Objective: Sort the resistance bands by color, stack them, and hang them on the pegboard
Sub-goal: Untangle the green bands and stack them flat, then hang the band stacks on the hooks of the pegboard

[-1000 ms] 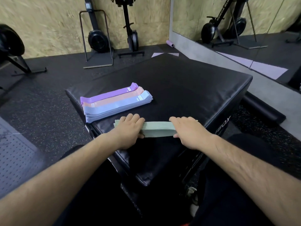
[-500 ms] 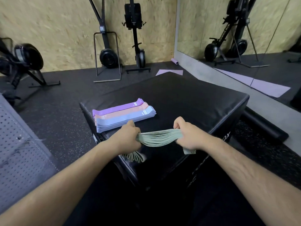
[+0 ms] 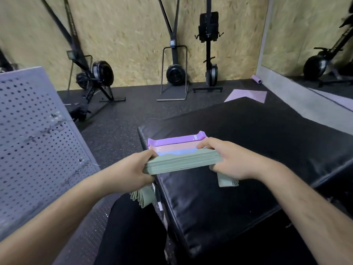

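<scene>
Left grip (image 3: 131, 169) and right grip (image 3: 235, 161) pinch the ends of the green bands (image 3: 181, 161), level over the bench (image 3: 257, 134) corner (tails droop), likely keeping the stack together for the pegboard (image 3: 38, 140).

Surface: black padded box (image 3: 267, 142), standing on the speckled rubber floor (image 3: 122, 134).
On it: purple bands (image 3: 175, 140), peach bands (image 3: 175, 147) and blue bands (image 3: 181, 151), stacked side by side at its left edge.

green bands (image 3: 181, 163) gripped by left hand (image 3: 131, 172) + right hand (image 3: 232, 161) | purple/pink/blue stacks (image 3: 175, 145) at 12 on box (image 3: 267, 142) | pegboard (image 3: 36, 134) at 9
</scene>
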`<state>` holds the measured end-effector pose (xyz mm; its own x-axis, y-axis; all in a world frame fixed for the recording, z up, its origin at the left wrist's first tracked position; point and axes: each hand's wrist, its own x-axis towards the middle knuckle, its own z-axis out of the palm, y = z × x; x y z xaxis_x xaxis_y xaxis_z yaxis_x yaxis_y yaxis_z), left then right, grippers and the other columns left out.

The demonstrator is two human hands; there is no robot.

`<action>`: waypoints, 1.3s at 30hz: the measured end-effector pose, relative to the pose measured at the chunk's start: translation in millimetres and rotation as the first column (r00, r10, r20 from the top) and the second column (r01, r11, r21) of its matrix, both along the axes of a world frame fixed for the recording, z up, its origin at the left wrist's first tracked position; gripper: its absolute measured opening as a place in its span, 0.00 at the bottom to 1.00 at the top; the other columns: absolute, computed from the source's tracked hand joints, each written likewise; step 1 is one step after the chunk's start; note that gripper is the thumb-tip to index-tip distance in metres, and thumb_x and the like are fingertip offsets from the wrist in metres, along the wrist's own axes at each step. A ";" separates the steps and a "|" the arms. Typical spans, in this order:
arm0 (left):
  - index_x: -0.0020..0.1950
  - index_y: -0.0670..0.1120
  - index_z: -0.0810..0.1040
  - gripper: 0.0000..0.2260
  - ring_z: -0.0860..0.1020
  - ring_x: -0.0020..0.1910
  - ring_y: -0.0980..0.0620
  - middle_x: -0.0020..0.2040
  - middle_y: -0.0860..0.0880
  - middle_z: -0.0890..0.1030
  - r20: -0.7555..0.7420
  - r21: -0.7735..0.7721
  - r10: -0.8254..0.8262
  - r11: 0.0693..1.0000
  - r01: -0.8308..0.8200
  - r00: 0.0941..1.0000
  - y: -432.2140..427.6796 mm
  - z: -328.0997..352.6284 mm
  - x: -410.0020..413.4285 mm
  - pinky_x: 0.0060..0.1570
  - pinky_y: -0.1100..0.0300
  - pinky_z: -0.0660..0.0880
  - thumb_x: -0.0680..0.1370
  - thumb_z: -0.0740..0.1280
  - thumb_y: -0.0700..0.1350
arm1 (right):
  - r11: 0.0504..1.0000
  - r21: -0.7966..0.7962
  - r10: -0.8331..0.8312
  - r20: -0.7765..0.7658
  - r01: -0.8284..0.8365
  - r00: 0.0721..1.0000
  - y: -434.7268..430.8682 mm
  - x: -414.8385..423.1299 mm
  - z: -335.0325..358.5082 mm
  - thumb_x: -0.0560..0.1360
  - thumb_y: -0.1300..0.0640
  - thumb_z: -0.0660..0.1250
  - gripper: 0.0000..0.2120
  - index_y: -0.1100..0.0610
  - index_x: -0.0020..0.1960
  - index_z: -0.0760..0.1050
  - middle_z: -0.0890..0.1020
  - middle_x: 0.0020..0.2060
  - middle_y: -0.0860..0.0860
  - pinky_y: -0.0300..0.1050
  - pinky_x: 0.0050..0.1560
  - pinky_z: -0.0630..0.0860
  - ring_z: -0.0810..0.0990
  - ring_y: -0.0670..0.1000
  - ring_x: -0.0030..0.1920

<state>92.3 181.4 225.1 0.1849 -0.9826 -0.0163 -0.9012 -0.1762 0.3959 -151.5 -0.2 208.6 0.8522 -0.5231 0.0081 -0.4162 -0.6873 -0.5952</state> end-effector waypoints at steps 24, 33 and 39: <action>0.63 0.64 0.61 0.21 0.76 0.34 0.57 0.50 0.57 0.73 0.084 -0.221 0.637 0.762 -0.609 0.766 151.3 76.4 93.3 0.24 0.68 0.69 0.80 0.67 0.44 | 0.864 -0.296 0.488 0.292 -0.407 0.822 56.0 278.7 71.2 0.66 0.57 0.63 0.21 0.40 0.53 0.61 0.77 0.49 0.47 0.55 0.51 0.72 0.73 0.55 0.51; 0.63 0.59 0.64 0.22 0.76 0.41 0.53 0.54 0.49 0.74 0.151 -0.325 0.725 0.678 -0.659 0.672 124.3 96.8 193.1 0.31 0.60 0.69 0.78 0.68 0.40 | 0.852 -0.393 0.448 0.206 -0.346 0.870 37.9 399.0 117.6 0.70 0.59 0.66 0.21 0.41 0.55 0.62 0.72 0.54 0.50 0.56 0.59 0.67 0.68 0.58 0.56; 0.65 0.58 0.62 0.22 0.75 0.49 0.46 0.55 0.46 0.74 0.217 -0.297 0.756 0.653 -0.697 0.617 109.2 74.8 225.3 0.54 0.47 0.77 0.78 0.67 0.40 | 0.875 -0.358 0.420 0.226 -0.326 0.879 34.7 449.1 105.1 0.71 0.61 0.67 0.21 0.42 0.56 0.63 0.69 0.56 0.51 0.53 0.56 0.65 0.67 0.58 0.56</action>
<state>317.5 290.6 299.9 0.8045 -0.5025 0.3165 -0.5783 -0.7843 0.2247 297.6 34.5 313.7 0.9167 -0.0978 0.3874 0.0657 -0.9195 -0.3875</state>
